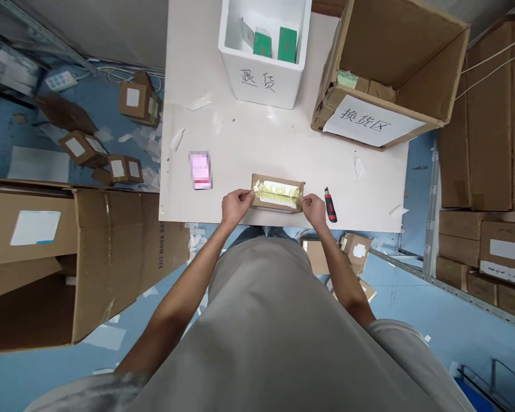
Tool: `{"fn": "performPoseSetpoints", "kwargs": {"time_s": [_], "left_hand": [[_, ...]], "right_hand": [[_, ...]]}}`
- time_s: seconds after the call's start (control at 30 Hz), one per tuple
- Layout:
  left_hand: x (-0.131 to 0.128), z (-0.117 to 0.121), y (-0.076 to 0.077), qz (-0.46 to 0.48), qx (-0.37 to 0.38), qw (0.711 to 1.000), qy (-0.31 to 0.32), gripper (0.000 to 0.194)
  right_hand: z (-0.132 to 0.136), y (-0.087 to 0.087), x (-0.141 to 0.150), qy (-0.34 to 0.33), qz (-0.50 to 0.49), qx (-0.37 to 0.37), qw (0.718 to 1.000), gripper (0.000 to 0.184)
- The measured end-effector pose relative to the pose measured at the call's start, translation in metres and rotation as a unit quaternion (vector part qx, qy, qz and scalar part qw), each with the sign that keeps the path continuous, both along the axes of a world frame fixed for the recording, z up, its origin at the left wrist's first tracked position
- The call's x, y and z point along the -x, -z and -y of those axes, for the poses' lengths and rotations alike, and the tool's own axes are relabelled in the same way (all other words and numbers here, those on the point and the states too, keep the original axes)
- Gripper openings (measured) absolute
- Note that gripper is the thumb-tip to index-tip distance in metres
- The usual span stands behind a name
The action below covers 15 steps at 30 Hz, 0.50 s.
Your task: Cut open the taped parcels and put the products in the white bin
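A small brown cardboard box [278,193] lies near the front edge of the white table [257,143], its top crossed by shiny yellowish tape and pale labels. My left hand [237,205] pinches its left end between thumb and fingers. At the opposite end, my right hand [313,208] grips the right side of the same box with closed fingers. Just right of that hand lies a red and black utility knife [331,206]. A pink blurred item [201,170] rests on the table to the left of my left hand.
At the table's back stand a white foam bin [261,80] with green boxes inside and a large open carton [373,114] with a handwritten sheet. Another big open carton [111,252] is at the left. Boxes [131,169] and paper scraps litter the blue floor; stacked cartons [476,143] line the right.
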State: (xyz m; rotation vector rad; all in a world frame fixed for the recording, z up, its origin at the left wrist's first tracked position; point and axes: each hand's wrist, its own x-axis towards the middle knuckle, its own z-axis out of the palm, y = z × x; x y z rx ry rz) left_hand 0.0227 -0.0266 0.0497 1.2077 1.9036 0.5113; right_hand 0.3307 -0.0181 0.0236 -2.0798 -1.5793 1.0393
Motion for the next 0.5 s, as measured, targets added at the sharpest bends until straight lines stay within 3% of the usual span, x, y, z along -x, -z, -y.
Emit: {"fn": "performPoseSetpoints", "kwargs": {"time_s": [0.23,0.33,0.5], "left_hand": [[-0.002,-0.009,0.017,-0.014,0.044,0.999,0.011,0.017],[0.006,-0.007,0.023,0.006,0.004,0.999,0.036,0.025],[0.007,-0.013,0.024,0.042,-0.045,0.992,0.111,0.031]], "right_hand": [[-0.016,0.025,-0.037,-0.035,0.012,-0.008,0.999,0.041],[-0.022,0.04,-0.064,0.019,0.108,-0.016,0.994,0.03],[-0.01,0.058,-0.088,0.093,0.188,0.074,0.975,0.057]]}}
